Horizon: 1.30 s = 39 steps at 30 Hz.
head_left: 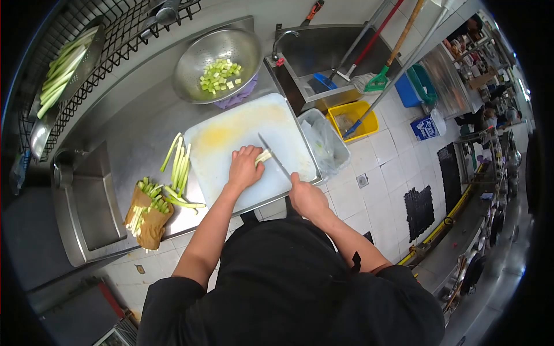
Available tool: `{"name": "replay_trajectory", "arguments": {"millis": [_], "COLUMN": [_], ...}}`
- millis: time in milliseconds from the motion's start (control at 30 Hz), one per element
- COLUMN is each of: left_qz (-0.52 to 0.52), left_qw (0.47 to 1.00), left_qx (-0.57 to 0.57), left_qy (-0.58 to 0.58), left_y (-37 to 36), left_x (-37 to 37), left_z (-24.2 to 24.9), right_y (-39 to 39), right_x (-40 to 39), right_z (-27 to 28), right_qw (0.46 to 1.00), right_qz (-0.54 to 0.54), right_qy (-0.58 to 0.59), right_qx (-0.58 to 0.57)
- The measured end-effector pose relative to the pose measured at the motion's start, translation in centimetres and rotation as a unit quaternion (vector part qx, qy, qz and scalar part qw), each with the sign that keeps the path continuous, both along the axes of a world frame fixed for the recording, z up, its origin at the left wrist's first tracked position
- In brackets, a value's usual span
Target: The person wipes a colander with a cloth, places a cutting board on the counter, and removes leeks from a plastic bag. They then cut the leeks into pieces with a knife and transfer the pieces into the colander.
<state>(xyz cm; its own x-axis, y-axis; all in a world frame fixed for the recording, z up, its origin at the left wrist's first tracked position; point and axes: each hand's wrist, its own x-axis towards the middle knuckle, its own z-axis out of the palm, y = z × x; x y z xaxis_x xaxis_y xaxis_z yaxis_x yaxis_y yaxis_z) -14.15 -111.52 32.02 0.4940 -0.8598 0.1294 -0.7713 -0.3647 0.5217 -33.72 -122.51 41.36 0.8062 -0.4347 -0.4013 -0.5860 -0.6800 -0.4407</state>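
A white cutting board [231, 124] with a yellowish stain lies on the steel counter. My left hand [245, 166] presses on the board, fingers curled over short pale vegetable stalks [264, 156] whose ends show by the fingertips. My right hand [307, 196] is closed around the handle of a knife [273, 155]. Its blade points away from me across the board, right beside the stalk ends. Left of the board lie loose green-and-white stalks [181, 164]. A steel colander [187, 72] beyond the board holds diced pale green pieces [219, 76].
More stalks stick out of a brown paper wrapping [151, 228] near the counter's front edge. A sink basin [92, 196] is at far left, another sink [317, 52] beyond the board. A lined bin [340, 153] and a yellow bucket [369, 118] stand right, with long mop handles.
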Motion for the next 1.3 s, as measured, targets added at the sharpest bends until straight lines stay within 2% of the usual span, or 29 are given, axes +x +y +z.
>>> {"name": "replay_trajectory", "arguments": {"millis": [200, 300, 367, 533, 600, 767, 900, 967, 1033, 1233, 1300], "left_qz": [-0.01, -0.009, -0.012, 0.001, 0.041, 0.021, 0.014, 0.025, 0.033, 0.037, 0.038], "left_qw": [0.997, 0.996, 0.996, 0.994, 0.995, 0.995, 0.993, 0.992, 0.991, 0.992, 0.995], "left_qx": [-0.071, -0.092, -0.09, -0.095, -0.088, -0.091, -0.106, -0.097, -0.094, -0.109, -0.081], "left_qy": [0.023, 0.015, 0.02, 0.045, 0.033, 0.043, 0.046, 0.072, 0.089, 0.057, 0.052], "left_y": [0.2, 0.3, 0.4, 0.2, 0.8, 1.3, 1.3, 1.4, 1.1, 2.1, 2.6], "left_x": [-0.1, 0.0, 0.2, 0.5, -0.1, 0.6, 0.5, 0.5, 1.0, 0.8, 1.0], "left_z": [-1.0, -1.3, -1.5, 0.3, 1.0, -1.1, -1.5, -1.3, -1.0, -0.2, -0.5], "right_y": [1.3, 1.5, 1.2, 0.1, 0.4, 0.8, 1.8, 1.8, 1.2, 0.9, 1.0], "right_x": [-0.8, -0.1, 1.3, 3.4, 2.6, 0.8, 0.7, 1.5, 3.1, 3.2, 2.1], "right_z": [1.4, -2.2, -5.5, -3.5, -2.1, 1.2, -1.3, -4.3, -4.6, -1.3, 0.0], "right_qw": [0.998, 0.999, 0.999, 0.999, 0.999, 0.998, 0.998, 0.998, 0.998, 0.998, 0.998], "right_qz": [0.018, 0.019, 0.017, 0.029, 0.033, 0.058, 0.055, 0.042, 0.049, 0.06, 0.066], "right_qy": [0.05, 0.027, -0.033, -0.041, -0.027, 0.027, 0.031, -0.022, -0.033, -0.024, -0.015], "right_qx": [0.027, 0.018, 0.01, 0.001, -0.001, 0.02, 0.027, 0.03, 0.018, 0.013, 0.014]}}
